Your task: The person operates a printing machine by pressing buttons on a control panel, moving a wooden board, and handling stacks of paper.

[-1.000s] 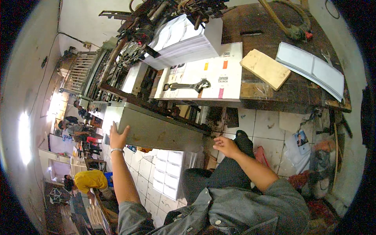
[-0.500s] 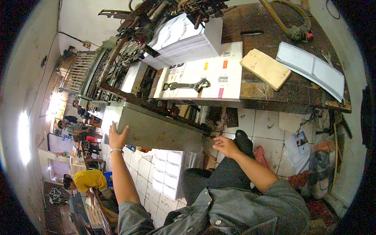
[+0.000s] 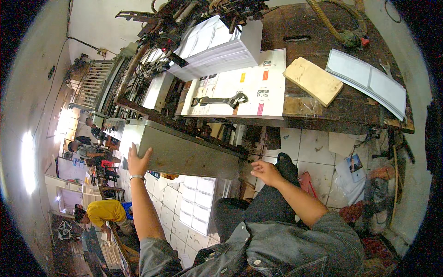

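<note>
My left hand [image 3: 139, 161] lies flat on the end of a long grey metal panel [image 3: 189, 150], thumb apart from the fingers. Above my thigh hangs my right hand [image 3: 266, 173], its fingers loosely bent and apart, with nothing visible in them. Beyond the panel stands a printing machine [image 3: 138, 78] with rods and bars. A tall stack of white paper [image 3: 235, 53] rises at its feed end. In front of that stack, a black adjustable wrench [image 3: 220, 100] rests on printed sheets [image 3: 272, 94].
On the dark wooden table [image 3: 300, 23] are a yellowish block [image 3: 313, 81] and a pile of white sheets [image 3: 367, 81]. A ribbed yellow hose [image 3: 328, 23] hangs behind. Stacked printed sheets [image 3: 197, 203] stand on the tiled floor. A person in yellow [image 3: 106, 213] bends over papers at left.
</note>
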Tool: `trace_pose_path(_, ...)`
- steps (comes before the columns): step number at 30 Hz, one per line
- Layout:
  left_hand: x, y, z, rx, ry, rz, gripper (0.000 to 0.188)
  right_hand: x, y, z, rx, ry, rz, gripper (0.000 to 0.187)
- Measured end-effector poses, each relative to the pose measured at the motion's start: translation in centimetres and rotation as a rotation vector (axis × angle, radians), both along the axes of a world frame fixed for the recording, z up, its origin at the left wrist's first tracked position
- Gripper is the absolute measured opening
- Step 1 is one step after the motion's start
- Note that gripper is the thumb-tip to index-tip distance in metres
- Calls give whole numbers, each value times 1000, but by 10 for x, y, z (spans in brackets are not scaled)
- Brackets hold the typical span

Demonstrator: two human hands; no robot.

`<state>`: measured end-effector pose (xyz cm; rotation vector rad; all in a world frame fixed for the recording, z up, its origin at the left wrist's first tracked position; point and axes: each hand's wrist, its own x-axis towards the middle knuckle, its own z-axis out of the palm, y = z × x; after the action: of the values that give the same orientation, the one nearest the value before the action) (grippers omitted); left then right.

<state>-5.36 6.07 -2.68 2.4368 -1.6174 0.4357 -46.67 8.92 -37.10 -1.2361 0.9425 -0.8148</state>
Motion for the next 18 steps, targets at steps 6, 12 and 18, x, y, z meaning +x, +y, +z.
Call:
trace_pose_path(6, -1, 0, 2, 5, 6, -6, 105, 1, 1, 0, 7, 18, -6, 48)
trace_pose_path(12, -5, -1, 3, 27, -31, 18, 101, -2, -2, 2, 7, 24, 2, 49)
trace_pose_path(18, 3, 2, 0, 21, -3, 18, 105, 1, 1, 5, 5, -26, -14, 45)
